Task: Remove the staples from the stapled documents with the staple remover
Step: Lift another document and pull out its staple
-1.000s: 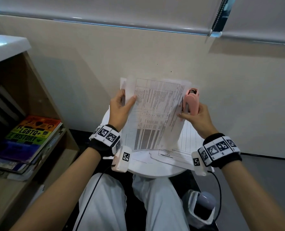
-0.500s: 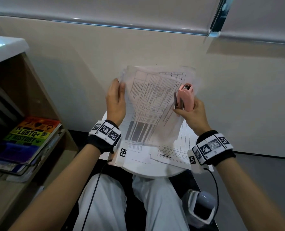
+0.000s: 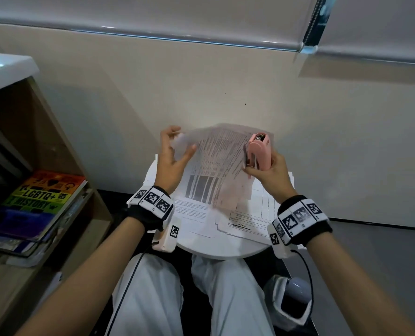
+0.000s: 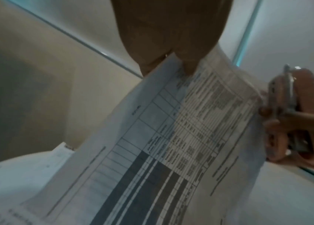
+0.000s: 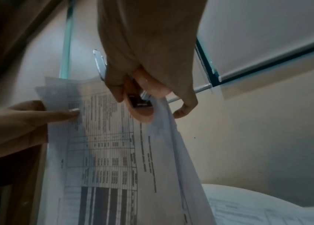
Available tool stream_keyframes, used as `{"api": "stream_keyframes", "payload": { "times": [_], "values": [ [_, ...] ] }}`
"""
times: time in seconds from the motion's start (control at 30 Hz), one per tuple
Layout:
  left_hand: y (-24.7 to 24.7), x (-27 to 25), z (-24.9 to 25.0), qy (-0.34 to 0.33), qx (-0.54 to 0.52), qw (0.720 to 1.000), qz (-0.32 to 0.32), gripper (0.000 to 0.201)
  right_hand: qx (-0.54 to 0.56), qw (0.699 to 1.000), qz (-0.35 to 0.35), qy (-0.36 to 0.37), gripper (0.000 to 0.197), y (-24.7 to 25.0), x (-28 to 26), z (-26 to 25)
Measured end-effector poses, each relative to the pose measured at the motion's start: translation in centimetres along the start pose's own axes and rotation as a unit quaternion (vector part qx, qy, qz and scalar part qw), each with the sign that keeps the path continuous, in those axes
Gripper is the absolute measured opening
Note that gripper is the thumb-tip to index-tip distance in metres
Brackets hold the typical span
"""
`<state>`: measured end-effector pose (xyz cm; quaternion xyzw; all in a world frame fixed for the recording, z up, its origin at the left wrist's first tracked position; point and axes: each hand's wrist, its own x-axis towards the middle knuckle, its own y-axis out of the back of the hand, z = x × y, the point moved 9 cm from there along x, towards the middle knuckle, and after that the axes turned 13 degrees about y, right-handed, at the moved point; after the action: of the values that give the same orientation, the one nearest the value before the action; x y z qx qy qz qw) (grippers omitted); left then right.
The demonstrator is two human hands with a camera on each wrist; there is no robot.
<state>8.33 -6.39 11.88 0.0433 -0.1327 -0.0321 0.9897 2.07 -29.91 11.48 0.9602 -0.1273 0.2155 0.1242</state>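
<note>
I hold a stapled document (image 3: 216, 170) of printed tables upright above the table, blurred by motion. My left hand (image 3: 182, 139) pinches its upper left corner, thumb on the front and fingers behind; the left wrist view shows that corner (image 4: 171, 60) between thumb and finger. My right hand (image 3: 259, 166) grips a pink staple remover (image 3: 259, 151) against the document's right edge. In the right wrist view the remover (image 5: 142, 112) sits at the top right of the sheets (image 5: 109, 152). I cannot make out the staple.
A small round white table (image 3: 225, 248) over my knees carries loose printed sheets (image 3: 245, 219). A wooden shelf with stacked books (image 3: 39, 200) stands to the left. A bin with a white liner (image 3: 291, 301) sits on the floor at lower right. A wall is close behind.
My left hand has shifted its hold on the left edge up toward the top corner, with fingers now spread. The sheets have tilted and swung. My right hand has kept the remover at the right edge.
</note>
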Motion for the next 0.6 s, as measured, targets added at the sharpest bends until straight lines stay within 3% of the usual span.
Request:
{"api": "stream_keyframes", "payload": {
  "times": [0.07, 0.13, 0.2, 0.27, 0.33, 0.43, 0.6],
  "values": [
    [-0.1, 0.0, 0.3, -0.033, 0.079, 0.996, 0.013, 0.027, -0.01, 1.0, 0.007, -0.001, 0.04, -0.3, 0.1, -0.3],
    [0.1, -0.2, 2.4, -0.093, 0.14, 0.983, 0.08, 0.02, -0.013, 0.999, 0.036, 0.019, 0.039, -0.3, 0.4, -1.5],
    [0.1, -0.8, 4.7, -0.143, 0.169, 0.965, 0.142, 0.016, 0.003, 0.996, 0.065, 0.054, 0.041, -0.6, 0.7, -3.0],
    [0.1, -1.1, 5.7, -0.152, 0.16, 0.961, 0.168, 0.016, 0.022, 0.993, 0.075, 0.086, 0.048, -1.0, 0.8, -4.2],
    [0.5, -1.3, 5.5, -0.118, 0.111, 0.973, 0.163, 0.02, 0.046, 0.992, 0.059, 0.099, 0.052, -1.4, 0.6, -4.3],
    [1.2, -1.1, 3.3, -0.043, 0.025, 0.991, 0.125, 0.036, 0.068, 0.996, 0.019, 0.056, 0.055, -1.7, -0.2, -1.6],
    [0.3, 0.3, -2.4, 0.109, -0.041, 0.993, 0.008, 0.029, 0.027, 0.999, 0.013, -0.035, 0.041, -1.4, -0.8, 2.2]
  ]
}}
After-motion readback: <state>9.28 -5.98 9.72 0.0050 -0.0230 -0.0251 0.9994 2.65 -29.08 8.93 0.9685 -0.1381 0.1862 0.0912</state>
